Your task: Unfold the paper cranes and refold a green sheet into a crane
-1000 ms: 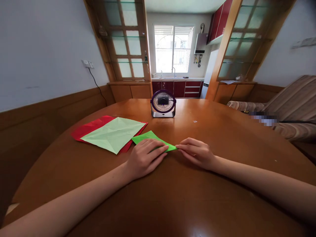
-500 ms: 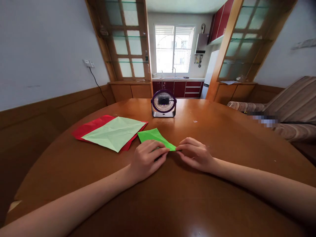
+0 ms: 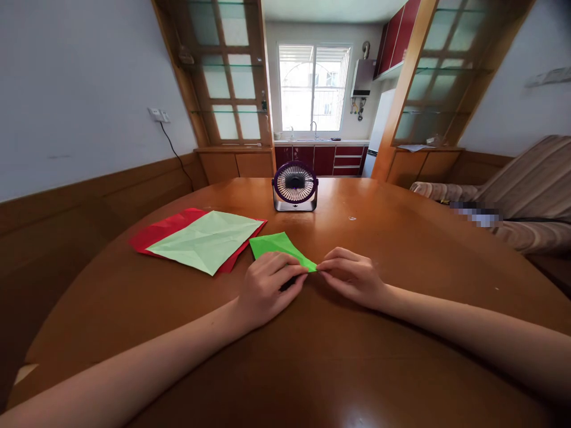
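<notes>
head view: both hands rest on the round wooden table, meeting at the near tip of a folded bright green paper. the left hand lies over the near edge of that paper, fingers curled down onto it, thumb and forefinger narrowed to a pinch at the pointed corner. the right hand comes in from the other side, its fingertips closed narrowly on the same corner, touching the paper and just beside the left fingertips. the pinch point sits between the two hands; the rest of the green paper fans away from it, up and to the left, flat on the table. whether the paper is lifted at the tip cannot be told.

just left of the grip and beyond it lies a pale green sheet, creased, resting on top of a red sheet whose edges show around it. the bright green paper is near the red sheet's right corner; contact cannot be told. well beyond the grip, a small purple desk fan stands upright on the table.
</notes>
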